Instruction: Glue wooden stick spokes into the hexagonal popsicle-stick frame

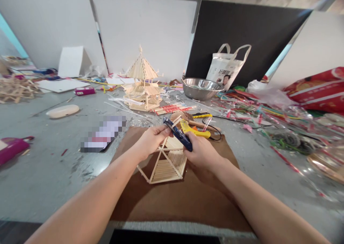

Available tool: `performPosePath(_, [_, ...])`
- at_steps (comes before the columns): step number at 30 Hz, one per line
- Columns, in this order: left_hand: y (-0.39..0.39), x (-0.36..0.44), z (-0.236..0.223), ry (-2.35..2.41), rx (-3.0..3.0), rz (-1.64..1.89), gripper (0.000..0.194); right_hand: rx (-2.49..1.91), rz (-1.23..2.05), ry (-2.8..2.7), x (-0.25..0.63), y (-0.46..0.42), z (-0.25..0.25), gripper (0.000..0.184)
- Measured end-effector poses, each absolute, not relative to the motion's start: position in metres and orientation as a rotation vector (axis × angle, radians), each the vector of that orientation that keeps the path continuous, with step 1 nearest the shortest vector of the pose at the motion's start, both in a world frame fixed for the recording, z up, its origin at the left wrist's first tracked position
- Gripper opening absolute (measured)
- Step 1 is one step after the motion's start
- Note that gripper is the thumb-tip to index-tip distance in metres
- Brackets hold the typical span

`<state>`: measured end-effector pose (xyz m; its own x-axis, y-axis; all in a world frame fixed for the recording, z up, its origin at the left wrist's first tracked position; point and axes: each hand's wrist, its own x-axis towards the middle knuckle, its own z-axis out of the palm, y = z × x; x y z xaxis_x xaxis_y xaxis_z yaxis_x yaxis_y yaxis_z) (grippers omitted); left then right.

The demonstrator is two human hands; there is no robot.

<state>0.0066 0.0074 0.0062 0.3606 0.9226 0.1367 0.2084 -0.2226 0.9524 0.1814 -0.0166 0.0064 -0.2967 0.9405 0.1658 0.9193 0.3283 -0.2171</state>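
My right hand (201, 150) is wrapped round blue-handled pliers (180, 135), whose head points up and left towards my other hand. The fingers of my left hand (154, 138) are pinched together beside the pliers' head, on what looks like a thin wooden stick (176, 121); its near end is hidden by the fingers. Beneath both hands lies a flat, many-sided frame of wooden sticks (166, 170), with some of its triangles filled by rows of sticks. It rests on a brown mat (150, 208). A yellow-handled tool (196, 130) lies just beyond the pliers.
A stick-built pagoda model (142, 82) stands behind the mat, near red-marked sticks (172, 108). To the left are a phone (103, 134), a white oval case (63, 111) and a purple item (14, 150). A metal bowl (202, 88) and cluttered scraps (290, 140) occupy the right.
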Motion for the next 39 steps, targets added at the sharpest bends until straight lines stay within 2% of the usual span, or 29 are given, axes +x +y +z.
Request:
performPosePath(3, [0.007,0.011,-0.001,1.272,2.017,1.145,0.025,-1.764,0.124,-2.322,0.178,-0.017,0.008,0.020])
performPosePath(6, [0.006,0.013,-0.004,1.380,2.092,1.166,0.030,-1.808,0.141,-2.310,0.174,-0.019,0.010,0.019])
performPosePath(11, [0.010,0.012,0.001,1.161,2.003,1.107,0.029,-1.788,0.158,-2.321,0.177,-0.019,0.011,0.028])
performPosePath(16, [0.008,0.011,0.004,0.965,1.664,1.014,0.021,-1.697,0.092,-2.324,0.182,-0.018,0.009,0.043])
performPosePath(21, [0.005,0.007,0.008,0.816,1.300,0.799,0.020,-1.673,0.142,-2.360,0.183,-0.018,0.010,0.033])
performPosePath(26, [0.005,0.005,0.011,0.811,1.263,0.758,0.022,-1.683,0.208,-2.350,0.183,-0.020,0.013,0.019])
performPosePath(33, [0.010,0.007,0.011,1.106,1.803,0.901,0.030,-1.678,0.356,-2.270,0.180,-0.017,0.013,0.018])
performPosePath(39, [0.021,0.001,-0.002,1.406,2.187,0.749,0.036,-1.761,0.499,-2.277,0.181,-0.013,0.008,0.017])
